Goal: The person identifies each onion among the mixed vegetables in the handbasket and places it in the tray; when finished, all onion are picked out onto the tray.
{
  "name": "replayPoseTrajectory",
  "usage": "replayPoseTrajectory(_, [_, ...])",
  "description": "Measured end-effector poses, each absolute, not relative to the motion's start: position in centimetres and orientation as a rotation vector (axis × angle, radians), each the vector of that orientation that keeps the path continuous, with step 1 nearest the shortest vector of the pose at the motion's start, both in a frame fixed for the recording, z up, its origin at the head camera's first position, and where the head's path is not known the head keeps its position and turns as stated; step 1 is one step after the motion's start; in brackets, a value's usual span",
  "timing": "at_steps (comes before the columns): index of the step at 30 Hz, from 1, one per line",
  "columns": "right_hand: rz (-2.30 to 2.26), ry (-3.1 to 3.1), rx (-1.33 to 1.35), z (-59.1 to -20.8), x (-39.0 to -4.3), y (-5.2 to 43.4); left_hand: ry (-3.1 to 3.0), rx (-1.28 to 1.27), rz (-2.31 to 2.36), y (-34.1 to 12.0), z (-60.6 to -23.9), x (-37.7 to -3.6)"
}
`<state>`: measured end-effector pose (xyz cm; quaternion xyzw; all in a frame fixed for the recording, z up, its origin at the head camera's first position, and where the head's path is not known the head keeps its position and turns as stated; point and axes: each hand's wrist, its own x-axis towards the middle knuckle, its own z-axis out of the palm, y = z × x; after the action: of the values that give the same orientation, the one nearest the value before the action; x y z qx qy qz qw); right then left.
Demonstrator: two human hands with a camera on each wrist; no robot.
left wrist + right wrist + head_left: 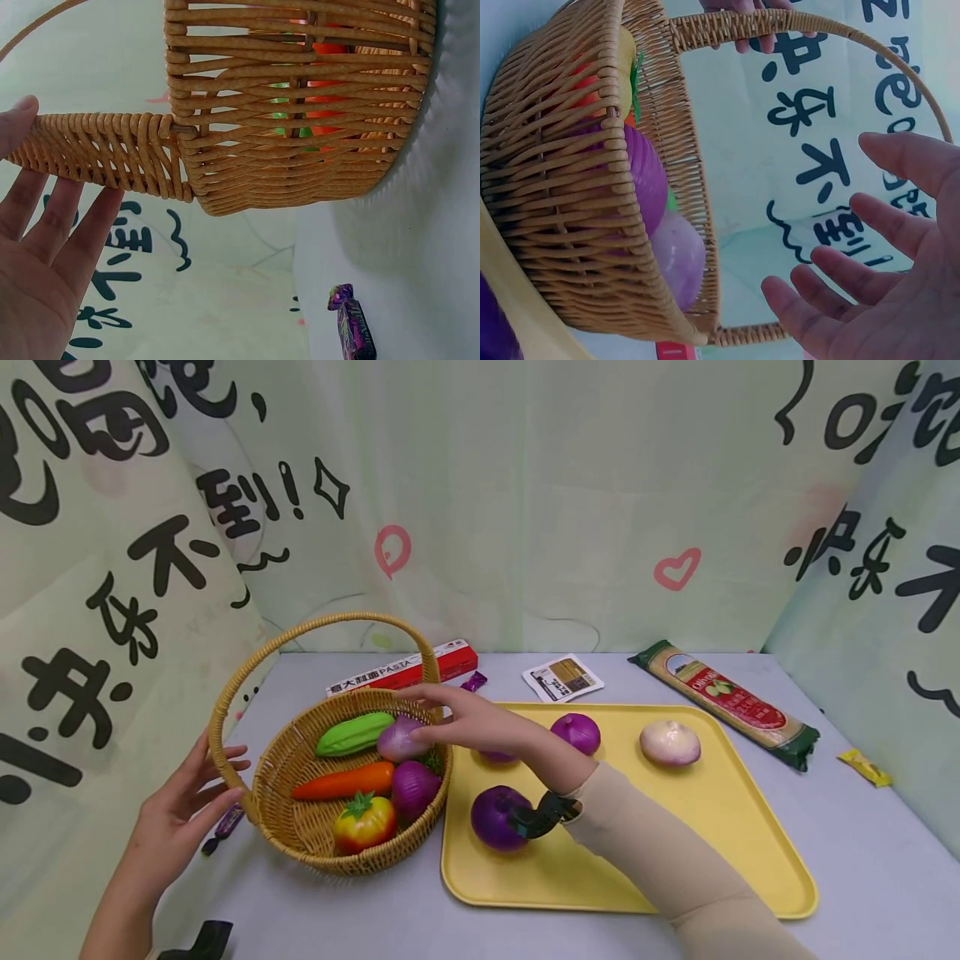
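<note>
My left hand (168,818) grips the base of the handle (330,621) of a wicker basket (292,752), thumb on one side and fingers on the other. Inside lie a green ridged vegetable (354,735), a carrot (345,781), a red-yellow tomato (363,827), a dark purple onion (415,789) and a paler purple onion (679,259). Over the basket's right side reaches my right hand (480,718); the right wrist view shows its fingers spread and holding nothing, apart from the pale onion. Purple onions (491,814) and a whitish onion (670,743) sit on the yellow tray (735,810).
Behind the basket lies a red pasta box (457,658), with a white packet (562,678) to its right. A pasta bag (727,702) and a yellow wrapped sweet (866,768) are at the right. One purple wrapped sweet (354,326) lies left of the basket. Curtains enclose the table.
</note>
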<state>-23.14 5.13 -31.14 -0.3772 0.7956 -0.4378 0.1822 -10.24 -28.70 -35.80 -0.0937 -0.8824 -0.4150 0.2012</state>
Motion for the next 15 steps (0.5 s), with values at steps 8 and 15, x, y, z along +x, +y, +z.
replayPoseTrajectory(8, [-1.175, 2.251, -1.013, -31.9, -24.1, 2.5, -2.465, -0.265, -1.157, -28.8, -35.8, -10.2])
replayPoseTrajectory(15, [-1.127, 2.283, -1.042, -32.6, -25.3, 0.6, -2.455, -0.265, -1.144, -28.9, -36.0, -10.3])
